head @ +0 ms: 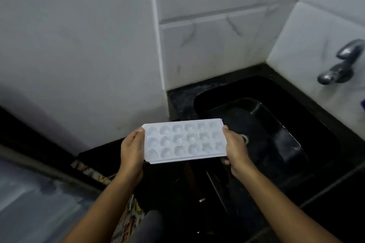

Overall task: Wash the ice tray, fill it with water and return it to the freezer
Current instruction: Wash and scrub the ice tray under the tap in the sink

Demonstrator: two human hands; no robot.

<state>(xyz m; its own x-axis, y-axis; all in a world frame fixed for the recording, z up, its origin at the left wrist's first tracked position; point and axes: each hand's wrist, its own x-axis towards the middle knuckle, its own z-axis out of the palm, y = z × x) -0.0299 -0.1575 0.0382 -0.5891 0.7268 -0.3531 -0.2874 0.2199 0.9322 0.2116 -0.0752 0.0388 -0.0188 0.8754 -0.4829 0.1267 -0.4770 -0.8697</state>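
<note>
A white plastic ice tray (183, 140) with several shaped pockets is held level in front of me, over the counter edge just left of the black sink (276, 124). My left hand (132, 151) grips its left end, thumb on the top rim. My right hand (235, 147) grips its right end the same way. The pockets look glossy; whether they hold water I cannot tell. A metal tap (341, 62) sticks out of the tiled wall at the right, above the sink, with no water running.
White marble-look tiles (207, 45) line the wall behind the sink. A black counter (181, 98) surrounds the basin. A plain white surface (79, 55) stands at the left, with a dark gap and a grey surface (29, 193) below it. Patterned cloth (128, 209) shows near my body.
</note>
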